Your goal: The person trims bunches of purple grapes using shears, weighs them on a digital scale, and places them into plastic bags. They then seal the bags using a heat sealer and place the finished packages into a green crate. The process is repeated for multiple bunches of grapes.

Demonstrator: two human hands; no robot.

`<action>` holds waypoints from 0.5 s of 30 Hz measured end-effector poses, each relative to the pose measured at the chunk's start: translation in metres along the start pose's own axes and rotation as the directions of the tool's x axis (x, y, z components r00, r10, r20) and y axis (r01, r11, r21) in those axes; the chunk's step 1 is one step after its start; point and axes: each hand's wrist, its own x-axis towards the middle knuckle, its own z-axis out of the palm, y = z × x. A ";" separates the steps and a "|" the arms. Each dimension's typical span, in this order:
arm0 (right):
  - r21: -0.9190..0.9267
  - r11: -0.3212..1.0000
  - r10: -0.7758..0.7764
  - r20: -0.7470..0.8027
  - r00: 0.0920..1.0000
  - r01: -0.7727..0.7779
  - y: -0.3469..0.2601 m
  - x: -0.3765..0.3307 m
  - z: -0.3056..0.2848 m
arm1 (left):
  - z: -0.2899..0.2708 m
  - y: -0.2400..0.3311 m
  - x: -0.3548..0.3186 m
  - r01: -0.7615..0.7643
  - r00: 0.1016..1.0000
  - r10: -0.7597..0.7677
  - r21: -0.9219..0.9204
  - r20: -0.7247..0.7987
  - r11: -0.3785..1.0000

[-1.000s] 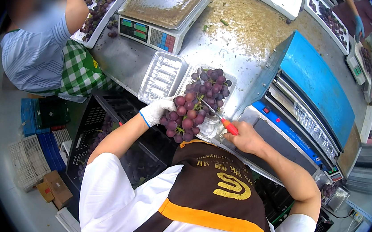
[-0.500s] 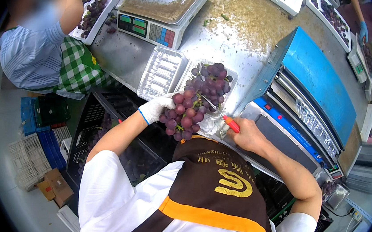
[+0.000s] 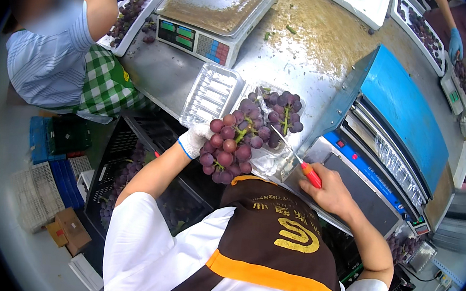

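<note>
My left hand (image 3: 195,139), in a white glove, holds a bunch of red-purple grapes (image 3: 232,145) up over the edge of the steel table (image 3: 309,52). My right hand (image 3: 330,191) grips red-handled scissors (image 3: 304,166), their blades pointing up-left toward the bunch's stem. Just beyond the bunch lies a clear plastic tray with more dark grapes (image 3: 281,111). To its left sits an empty clear tray (image 3: 211,94).
A weighing scale (image 3: 212,11) stands at the back of the table. A blue wrapping machine (image 3: 398,122) is at my right. A black crate (image 3: 130,163) with grapes sits below left. Another person (image 3: 62,50) works at trays of grapes (image 3: 134,1) on the left; gloved hands (image 3: 456,43) work far right.
My left hand has lifted and shifted the bunch slightly toward the table; the scissors in my right hand stay close by its stem.
</note>
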 end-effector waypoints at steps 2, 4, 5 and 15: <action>-0.061 0.994 -0.094 -0.100 0.990 0.088 -0.003 -0.008 0.004 | -0.005 0.002 0.003 -0.036 0.999 0.036 0.039 -0.011 0.999; -0.152 0.973 -0.206 -0.212 0.955 0.176 -0.003 -0.015 0.010 | -0.011 0.004 0.006 -0.074 0.997 0.077 0.113 -0.020 0.991; -0.174 0.958 -0.266 -0.247 0.932 0.227 -0.001 -0.017 0.013 | -0.013 0.006 0.007 -0.089 0.995 0.094 0.146 -0.026 0.985; -0.598 0.774 -0.523 -0.422 0.741 0.207 -0.001 -0.009 0.028 | 0.005 -0.002 0.018 -0.050 0.998 0.050 0.014 0.029 0.999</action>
